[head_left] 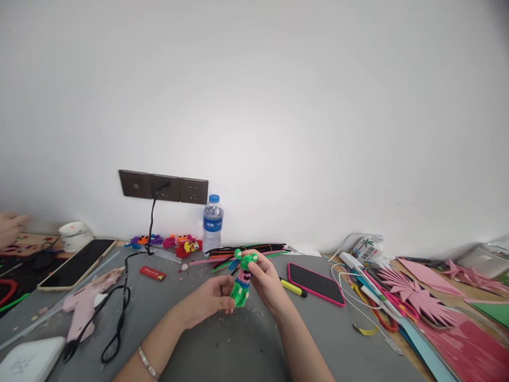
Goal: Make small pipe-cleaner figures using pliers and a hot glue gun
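Observation:
Between my two hands is a small green pipe-cleaner figure point(241, 289) with a pink and blue middle, dark spots and two round knobs on top. It is held upright above the grey table mat. My right hand point(264, 278) pinches its upper right side, near the head. The fingers of my left hand point(212, 300) are curled with the thumb at the figure's lower left edge. Behind the figure lies a bundle of pipe cleaners point(222, 252), black, orange, pink and green. A yellow and black cutter point(293, 287) lies just right of my right hand.
A water bottle point(213, 225) stands by the wall. On the left are a pink glue gun point(81, 307), its black cord, a phone point(79, 262) and a white box point(34, 361). A pink-edged phone point(316, 284), white cables and pink paper point(469, 339) lie right. Another person's hand point(11, 228) shows far left.

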Available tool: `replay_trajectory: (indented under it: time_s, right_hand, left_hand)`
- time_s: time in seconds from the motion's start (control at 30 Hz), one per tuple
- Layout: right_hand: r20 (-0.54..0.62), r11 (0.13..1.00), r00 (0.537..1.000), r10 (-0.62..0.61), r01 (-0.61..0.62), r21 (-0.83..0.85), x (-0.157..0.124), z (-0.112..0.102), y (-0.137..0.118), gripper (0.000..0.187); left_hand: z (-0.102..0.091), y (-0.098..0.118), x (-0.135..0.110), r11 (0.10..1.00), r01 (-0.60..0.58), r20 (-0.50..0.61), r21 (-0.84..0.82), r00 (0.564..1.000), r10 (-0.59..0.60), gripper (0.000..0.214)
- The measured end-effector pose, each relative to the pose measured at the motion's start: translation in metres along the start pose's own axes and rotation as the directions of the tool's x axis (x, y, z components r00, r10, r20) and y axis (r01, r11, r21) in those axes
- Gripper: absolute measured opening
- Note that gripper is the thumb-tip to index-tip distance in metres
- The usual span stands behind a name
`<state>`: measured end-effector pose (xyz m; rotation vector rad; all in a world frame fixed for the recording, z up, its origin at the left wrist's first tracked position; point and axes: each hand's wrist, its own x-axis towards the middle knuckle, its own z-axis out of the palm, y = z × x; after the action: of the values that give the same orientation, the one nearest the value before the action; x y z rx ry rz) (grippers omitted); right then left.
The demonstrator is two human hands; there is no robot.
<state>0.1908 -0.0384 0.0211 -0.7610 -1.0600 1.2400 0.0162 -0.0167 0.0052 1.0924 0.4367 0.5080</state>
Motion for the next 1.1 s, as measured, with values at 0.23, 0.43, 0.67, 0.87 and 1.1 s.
replay_trajectory:
  time_s: [0.23, 0.43, 0.67, 0.87, 1.1]
  right_hand:
    - [-0.008, 0.999, 1.0, -0.015, 0.015, 0.029, 0.0, -0.002, 0.001, 0.028]
    - [-0.03, 1.0, 0.999, -0.024, 0.023, -0.02, 0.001, -0.002, -0.001, 0.031]
    - [-0.115, 0.996, 0.99, -0.082, 0.078, -0.035, 0.006, -0.01, 0.007, 0.038]
    - [-0.441, 0.957, 0.87, -0.222, 0.108, -0.268, 0.009, -0.012, 0.006, 0.032]
    - [-0.245, 0.731, 0.781, -0.575, 0.356, -0.582, -0.014, 0.032, -0.012, 0.031]
  left_hand:
    - [-0.002, 0.004, -0.003, 0.997, 0.001, 0.007, 0.072, 1.0, -0.002, 0.038]
    - [-0.004, 0.002, -0.002, 0.993, -0.001, -0.032, 0.119, 0.999, 0.005, 0.038]
    - [-0.007, 0.0, 0.002, 0.994, -0.097, -0.149, 0.046, 0.984, 0.103, 0.044]
    - [-0.019, -0.004, 0.007, 0.975, -0.22, -0.374, 0.031, 0.902, 0.216, 0.047]
    - [-0.019, 0.003, 0.006, 0.963, -0.268, -0.49, 0.035, 0.835, 0.25, 0.05]
